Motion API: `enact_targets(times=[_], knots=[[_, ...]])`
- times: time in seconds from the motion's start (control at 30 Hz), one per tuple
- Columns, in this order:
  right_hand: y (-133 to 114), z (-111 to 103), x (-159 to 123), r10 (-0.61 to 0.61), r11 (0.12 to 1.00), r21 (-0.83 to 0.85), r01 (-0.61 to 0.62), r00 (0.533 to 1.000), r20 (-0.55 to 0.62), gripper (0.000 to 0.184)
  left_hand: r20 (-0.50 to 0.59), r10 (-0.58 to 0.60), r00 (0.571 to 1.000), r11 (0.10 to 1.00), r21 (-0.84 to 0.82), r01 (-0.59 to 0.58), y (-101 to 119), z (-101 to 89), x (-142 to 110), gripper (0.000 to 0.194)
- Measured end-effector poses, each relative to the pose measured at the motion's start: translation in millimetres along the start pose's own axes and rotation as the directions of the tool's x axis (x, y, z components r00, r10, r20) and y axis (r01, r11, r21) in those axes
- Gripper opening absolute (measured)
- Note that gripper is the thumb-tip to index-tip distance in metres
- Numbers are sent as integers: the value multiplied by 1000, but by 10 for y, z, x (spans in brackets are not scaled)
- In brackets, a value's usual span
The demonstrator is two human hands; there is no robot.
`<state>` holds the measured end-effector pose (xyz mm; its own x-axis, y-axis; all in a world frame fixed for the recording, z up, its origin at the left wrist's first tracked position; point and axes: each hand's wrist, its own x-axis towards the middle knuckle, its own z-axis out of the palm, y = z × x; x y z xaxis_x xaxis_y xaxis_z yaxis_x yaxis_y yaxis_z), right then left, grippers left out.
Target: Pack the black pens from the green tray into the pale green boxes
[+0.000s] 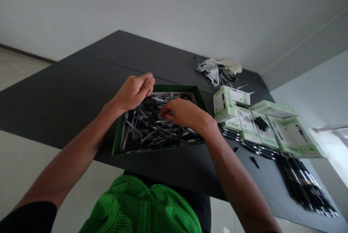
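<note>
A green-rimmed box (116,142) full of loose pens (152,124) with clear barrels and dark parts lies in front of me. My left hand (137,90) is closed in a fist above the box's far left corner; whatever its fingers hold, if anything, is hidden. Inside the box, my right hand (185,113) hangs low over the pens from the right. Its fingers are curled in toward the thumb, and what lies between the fingertips cannot be made out.
Green-and-white cartons (224,104) stand and lie right of the box, with black caps (261,123) on one. Bundled black pens (304,182) lie at the table's right. Gloves (210,70) rest beside more pens at the back. Small black clips (255,162) lie near the front edge.
</note>
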<state>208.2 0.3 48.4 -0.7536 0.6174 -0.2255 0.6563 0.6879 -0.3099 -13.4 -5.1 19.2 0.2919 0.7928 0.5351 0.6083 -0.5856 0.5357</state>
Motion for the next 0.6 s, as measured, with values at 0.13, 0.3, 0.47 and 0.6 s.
enact_targets(times=[0.13, 0.3, 0.47, 0.6], knots=[[-102, 24, -25, 90, 995, -48, -87, 994, 62, 23, 7, -5, 1000, 1000, 25, 5, 3, -2, -1, 54], [-229, 161, 36, 172, 966, -212, -151, 982, 83, 28, -4, 2, 1000, 1000, -2, -2, -29, 8, -2, 55], [-119, 97, 27, 45, 990, -132, -41, 999, 22, 26, -14, 13, 1000, 997, -80, -14, -28, 22, 22, 46], [64, -55, -56, 35, 996, -70, -51, 976, -215, 29, -70, -36, 997, 996, -88, 30, -30, 46, 13, 35]])
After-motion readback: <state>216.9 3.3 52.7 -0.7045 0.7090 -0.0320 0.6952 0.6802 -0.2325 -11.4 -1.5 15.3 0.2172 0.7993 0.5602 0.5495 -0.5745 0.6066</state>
